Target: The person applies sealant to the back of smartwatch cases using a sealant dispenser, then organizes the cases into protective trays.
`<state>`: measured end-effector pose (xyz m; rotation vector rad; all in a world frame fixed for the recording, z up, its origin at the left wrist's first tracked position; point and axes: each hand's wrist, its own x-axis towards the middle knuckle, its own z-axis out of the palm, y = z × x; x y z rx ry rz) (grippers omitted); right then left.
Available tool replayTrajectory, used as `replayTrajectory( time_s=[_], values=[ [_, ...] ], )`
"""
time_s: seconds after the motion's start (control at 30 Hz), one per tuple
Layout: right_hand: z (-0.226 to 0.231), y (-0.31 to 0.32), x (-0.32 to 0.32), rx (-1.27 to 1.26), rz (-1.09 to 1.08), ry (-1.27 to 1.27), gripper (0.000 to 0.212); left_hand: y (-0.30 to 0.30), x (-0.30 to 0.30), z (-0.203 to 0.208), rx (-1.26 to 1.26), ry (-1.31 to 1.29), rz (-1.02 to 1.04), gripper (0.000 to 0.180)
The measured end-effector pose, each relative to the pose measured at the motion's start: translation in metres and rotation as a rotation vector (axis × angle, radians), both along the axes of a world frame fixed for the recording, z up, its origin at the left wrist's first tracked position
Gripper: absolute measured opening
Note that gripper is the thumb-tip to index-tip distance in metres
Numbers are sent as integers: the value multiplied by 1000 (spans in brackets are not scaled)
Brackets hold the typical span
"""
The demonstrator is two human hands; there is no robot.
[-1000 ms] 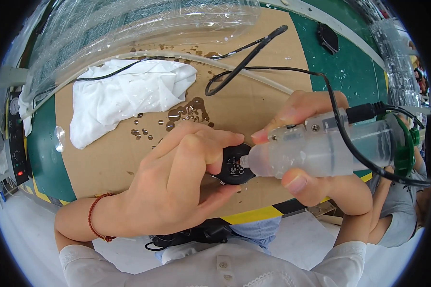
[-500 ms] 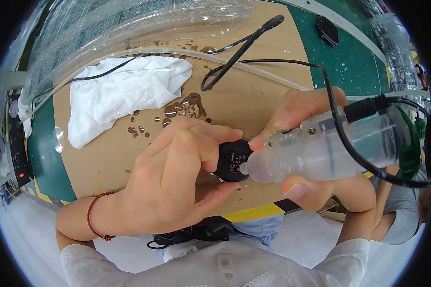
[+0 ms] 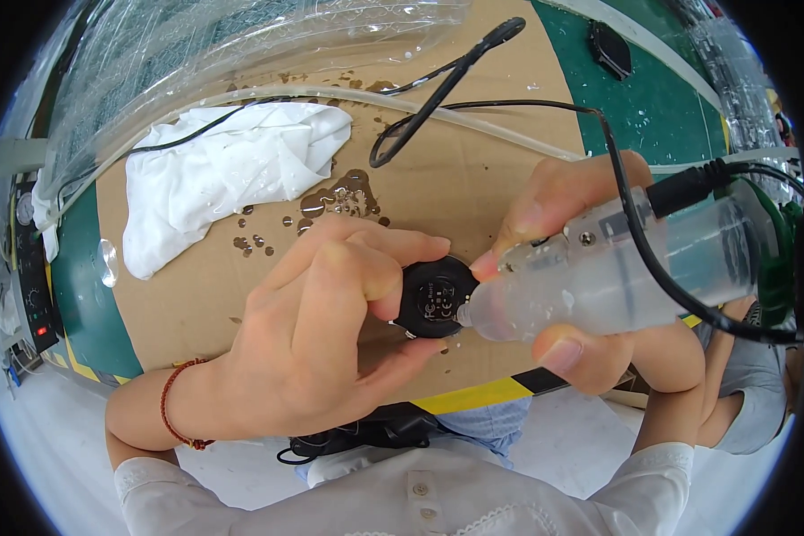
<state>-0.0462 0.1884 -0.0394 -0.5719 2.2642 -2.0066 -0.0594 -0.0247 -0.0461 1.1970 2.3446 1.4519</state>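
My left hand (image 3: pixel 308 326) pinches the rim of a round black watch case (image 3: pixel 424 295) between fingers and thumb, its printed back facing up. My right hand (image 3: pixel 576 196) is closed around a translucent plastic dispenser tube (image 3: pixel 554 299) with a narrow tip. A metal fitting sits on the tube's side, and a black cable plug (image 3: pixel 683 192) is at its far right end by a green cap (image 3: pixel 780 259). The tip is at the right edge of the watch case; whether it touches is hard to tell. Both hands are above a brown cardboard sheet (image 3: pixel 473 196).
A crumpled white cloth (image 3: pixel 232 183) lies at the left beside dark wet drops (image 3: pixel 344 196). A black cable (image 3: pixel 447 94) loops over the cardboard, near a pale tube (image 3: pixel 500 134). Another dark watch case (image 3: pixel 609 49) rests far right on the green mat (image 3: pixel 648 116). Clear plastic wrap (image 3: pixel 268 40) lies behind.
The dispenser tube and my right hand have shifted slightly right. The watch case has turned or tilted a little, so more of its back shows.
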Motion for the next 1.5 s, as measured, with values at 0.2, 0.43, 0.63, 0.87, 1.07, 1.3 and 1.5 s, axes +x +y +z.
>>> replayTrajectory(
  time_s=[0.2,0.43,0.63,0.87,1.07,1.3,1.5],
  values=[
    [-1,-1,2,-60,-85,-42,58,1,-2,1,-18,47,-15,49],
    [-4,-5,1,-140,-173,-91,57,0,-2,2,-41,33,-22,50],
    [-7,-1,-1,-124,-155,-46,56,0,-1,0,-45,20,-27,52],
    [-11,4,-4,-80,-93,42,56,-1,-2,2,-47,18,-47,52],
    [-12,2,-6,-65,-69,86,56,-1,-2,-1,-37,33,-45,53],
    [-10,2,-4,-81,-58,100,56,-1,-2,1,-51,21,-42,53],
    [-9,-3,-7,-92,-51,114,56,0,-3,0,-45,22,-48,52]
  ],
)
